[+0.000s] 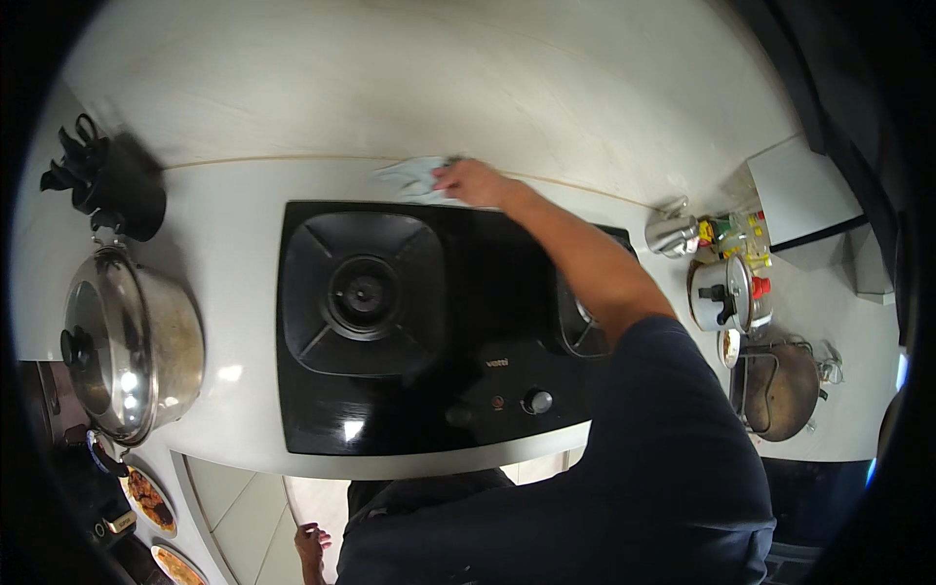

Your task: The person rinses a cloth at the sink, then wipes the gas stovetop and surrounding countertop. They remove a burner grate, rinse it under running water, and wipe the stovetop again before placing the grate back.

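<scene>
My right hand [474,183] presses a pale cloth [413,178] onto the white counter strip behind the hob, close to the wall joint. The right forearm reaches across the black glass gas hob [482,292] and hides part of its right burner [574,322]. On the hob's left side the burner [362,292] sits in a square dark surround, with no pot on it. A silver knob [540,401] is at the front. Down at my side, below the counter edge, my left hand [313,542] hangs with loosely bent fingers and nothing in it.
At left stand a large lidded steel pot [172,344] and a black holder [135,190] of utensils. Plates of food [150,501] lie at lower left. To the right are a steel jug [671,235], a pressure cooker [713,296], bottles [735,238] and a wok [786,395].
</scene>
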Tool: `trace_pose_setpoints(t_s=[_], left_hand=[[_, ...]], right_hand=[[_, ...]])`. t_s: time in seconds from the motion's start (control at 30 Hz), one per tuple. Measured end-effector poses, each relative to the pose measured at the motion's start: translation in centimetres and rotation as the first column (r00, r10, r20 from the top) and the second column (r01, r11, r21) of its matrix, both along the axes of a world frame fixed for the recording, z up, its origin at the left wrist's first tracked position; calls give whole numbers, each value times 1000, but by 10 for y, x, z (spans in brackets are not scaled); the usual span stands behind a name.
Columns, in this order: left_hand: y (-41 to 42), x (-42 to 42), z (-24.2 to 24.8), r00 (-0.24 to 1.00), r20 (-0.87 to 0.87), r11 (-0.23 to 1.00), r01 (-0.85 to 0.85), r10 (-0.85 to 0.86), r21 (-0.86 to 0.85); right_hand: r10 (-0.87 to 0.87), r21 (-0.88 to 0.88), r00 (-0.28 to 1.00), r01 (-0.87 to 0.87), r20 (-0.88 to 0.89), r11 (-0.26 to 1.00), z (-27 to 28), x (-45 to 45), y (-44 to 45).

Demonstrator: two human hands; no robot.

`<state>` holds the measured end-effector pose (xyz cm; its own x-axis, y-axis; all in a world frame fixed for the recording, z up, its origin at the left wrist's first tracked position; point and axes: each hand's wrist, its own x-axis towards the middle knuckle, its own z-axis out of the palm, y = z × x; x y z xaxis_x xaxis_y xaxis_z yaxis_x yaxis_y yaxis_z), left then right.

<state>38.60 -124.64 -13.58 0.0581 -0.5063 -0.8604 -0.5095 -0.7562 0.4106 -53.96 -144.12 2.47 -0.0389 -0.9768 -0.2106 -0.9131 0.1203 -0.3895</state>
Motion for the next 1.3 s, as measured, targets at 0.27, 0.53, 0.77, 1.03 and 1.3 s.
trace_pose_setpoints(t_s=[0.27,0.53,0.77,1.03,1.3], left_hand=[[-13,-51,3,992,6,991,128,-128,-33],[35,-86,18,985,12,982,173,-172,-70],[75,-90,31,980,61,978,195,-191,-67],[87,-100,44,990,44,982,136,-132,-131],[104,-103,65,979,126,979,175,-162,-101]], right_hand=[[-489,134,799,560,-350,818,3,-195,257],[-271,-34,896,278,-352,960,-18,-158,185],[-122,-301,992,103,-44,948,-39,-63,83],[-504,-81,848,498,-165,864,-20,-110,125],[-46,-274,999,43,-5,961,-14,73,-34]])
